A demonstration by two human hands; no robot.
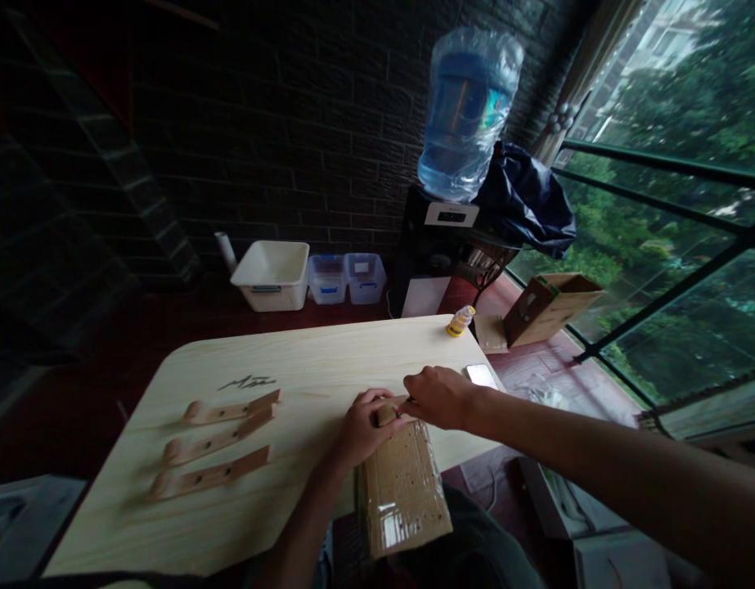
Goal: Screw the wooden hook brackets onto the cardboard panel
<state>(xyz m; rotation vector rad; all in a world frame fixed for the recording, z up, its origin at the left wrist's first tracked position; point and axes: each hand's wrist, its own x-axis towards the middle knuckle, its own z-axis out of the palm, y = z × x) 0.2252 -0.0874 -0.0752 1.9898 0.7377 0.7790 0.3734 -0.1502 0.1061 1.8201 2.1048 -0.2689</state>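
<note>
- Tan strip [386, 414] is over the far end of a tape-covered cardboard box [405, 487], at the near edge of the table [303, 368]. Its rounded end faces the person; the long axis seems to go from there away and to the right, but fingers cover much of it.
- Left hand [366, 427] is closed around this strip, with fingers bent over it.
- Right hand [438, 397] is curled closed just beside the left one, fingertips at the far part of the strip; what is inside it, I cannot tell.
- On the left part of the table lie three similar pieces [214, 448], apart from each other. They point left to right, rounded ends at left, other ends at right and a little farther away; dark spots are on them.
- Beyond them are black marks [248, 382] on the tabletop.
- Phone [481, 376] lies near the right edge, behind the right forearm.
- Small bottle [460, 321] with yellow parts is at the far right corner.
- Behind the table, white basket [271, 278] and two clear bins [346, 280] stand on the floor, left of the water dispenser [435, 254].
</note>
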